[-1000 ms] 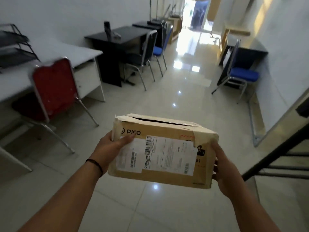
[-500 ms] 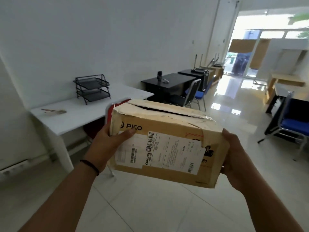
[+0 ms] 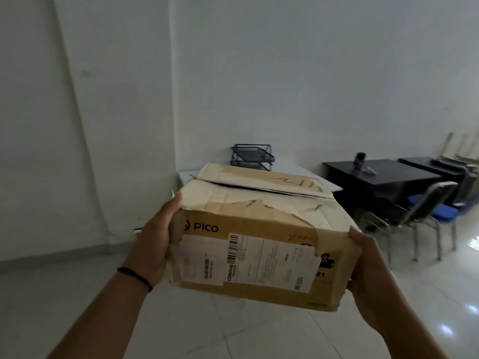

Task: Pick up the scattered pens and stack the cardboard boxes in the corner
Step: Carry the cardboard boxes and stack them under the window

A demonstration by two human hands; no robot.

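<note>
While carried toward the far-left corner for stacking: cardboard box, torn flaps uppermost, clasped at its ends by left hand and right hand.

Dim, bluish, softly blurred; glare spots on the floor at right, edges bowed.

A plain office room.
White walls, a black counter, a wire paper tray and blue padded chairs on glossy tiles.
</note>
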